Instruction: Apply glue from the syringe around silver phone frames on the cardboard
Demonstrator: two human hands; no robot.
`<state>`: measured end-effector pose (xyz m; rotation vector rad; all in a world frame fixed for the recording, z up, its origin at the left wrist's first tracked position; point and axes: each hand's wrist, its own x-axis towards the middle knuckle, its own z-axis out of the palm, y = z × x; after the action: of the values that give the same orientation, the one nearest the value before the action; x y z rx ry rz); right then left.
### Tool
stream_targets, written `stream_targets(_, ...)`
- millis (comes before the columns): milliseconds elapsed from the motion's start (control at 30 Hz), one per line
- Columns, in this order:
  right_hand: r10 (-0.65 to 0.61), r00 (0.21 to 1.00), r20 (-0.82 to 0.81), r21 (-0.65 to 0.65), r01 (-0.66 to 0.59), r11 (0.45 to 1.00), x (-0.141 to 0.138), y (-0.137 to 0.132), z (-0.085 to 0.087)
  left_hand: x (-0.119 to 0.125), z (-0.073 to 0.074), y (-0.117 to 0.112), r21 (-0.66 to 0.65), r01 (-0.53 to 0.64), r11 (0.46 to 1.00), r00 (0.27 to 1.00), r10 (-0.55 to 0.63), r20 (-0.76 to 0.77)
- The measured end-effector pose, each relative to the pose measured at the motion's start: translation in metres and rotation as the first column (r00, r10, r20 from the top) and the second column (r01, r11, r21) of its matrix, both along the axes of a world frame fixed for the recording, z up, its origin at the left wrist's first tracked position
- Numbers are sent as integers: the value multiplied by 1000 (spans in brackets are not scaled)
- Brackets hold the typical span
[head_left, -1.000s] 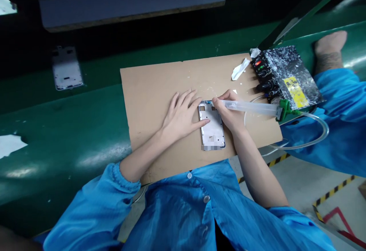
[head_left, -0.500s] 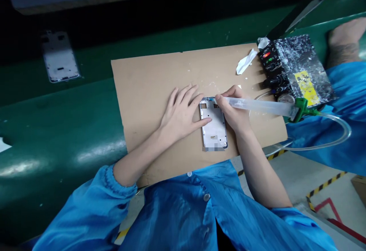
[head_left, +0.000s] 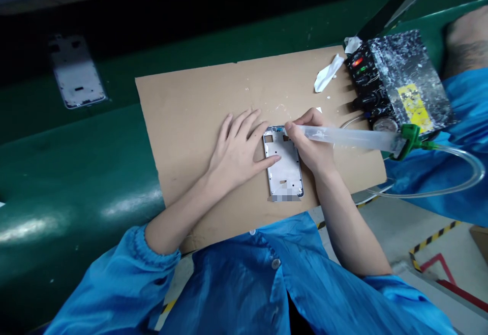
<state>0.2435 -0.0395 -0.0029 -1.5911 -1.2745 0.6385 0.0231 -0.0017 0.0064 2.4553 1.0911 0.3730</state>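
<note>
A silvery phone frame (head_left: 285, 168) with cut-outs lies flat on a cardboard sheet (head_left: 186, 101). My left hand (head_left: 238, 154) rests beside it with fingers spread, its thumb reaching over the frame's left edge and its index fingertip near the top left corner. In my right hand (head_left: 314, 147) is a translucent dispensing syringe (head_left: 351, 138), gripped near its tip. That tip points at the frame's upper edge, where my fingers partly hide it. A green cap (head_left: 409, 142) closes the syringe's rear end and joins a clear hose (head_left: 475, 170).
A paint-spattered black control box (head_left: 404, 81) with knobs and a gauge stands at the right. Crumpled white tissue (head_left: 328, 73) lies near it. Another phone frame (head_left: 78, 78) lies on the green bench (head_left: 76, 157) at the far left. A co-worker's blue sleeve (head_left: 468, 96) is at the right edge.
The view has shifted slightly. My hands, the syringe and the phone frame keep nearly the same places relative to each other.
</note>
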Motion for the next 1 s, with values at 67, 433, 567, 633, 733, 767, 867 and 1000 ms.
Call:
stream_targets(67,-4,1000,-7,-2,4,1000,0,0,0,0,0,0,7,0,1000,1000,0,0)
stream_targets(433,7,1000,-14,-9,-7,1000,0,-1,1,1,3,-1,8,4,1000,1000,-4,7)
stream_targets(567,11,1000,-15,-13,-12,1000,0,-1,1,0,3,0,3,4,1000,1000,-4,11)
stream_targets(633,13,1000,-17,-11,-13,1000,0,-1,1,0,2,0,-1,4,1000,1000,-4,12)
stream_targets(733,13,1000,2,-9,-13,1000,-1,-1,2,0,2,0,6,6,1000,1000,-6,5)
stream_targets(767,13,1000,12,-11,-13,1000,-1,-1,2,0,2,0,10,8,1000,1000,-8,2)
stream_targets(867,7,999,37,-16,-6,1000,-2,-1,4,-1,1,0,23,11,1000,1000,-11,-4)
stream_targets(1000,-2,1000,29,-12,3,1000,-4,-1,6,-1,1,0,32,13,999,1000,-13,1)
